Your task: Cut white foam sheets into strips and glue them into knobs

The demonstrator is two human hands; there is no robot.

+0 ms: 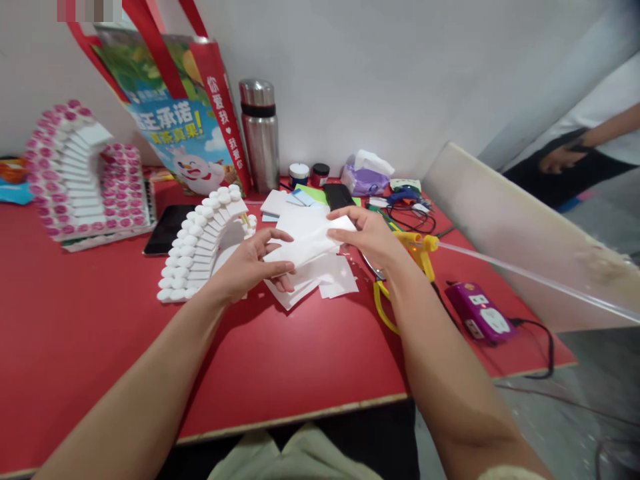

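Foam sheet (305, 243), white and thin, is pinched at opposite ends by left hand (250, 267) and right hand (370, 233), seemingly to keep it flat, above loose offcuts (333, 279) near the far edge of the table (300, 360).

flask (260, 133) behind sheets (313, 263), glue gun (417, 250) right

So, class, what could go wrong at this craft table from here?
The yellow glue gun lies beside the right hand; if hot, it might burn the wrist. The left hand holds the white sheet close to the white arch model; a nudge could knock it. The purple box sits near the table edge; its cable, if snagged, might pull it down.
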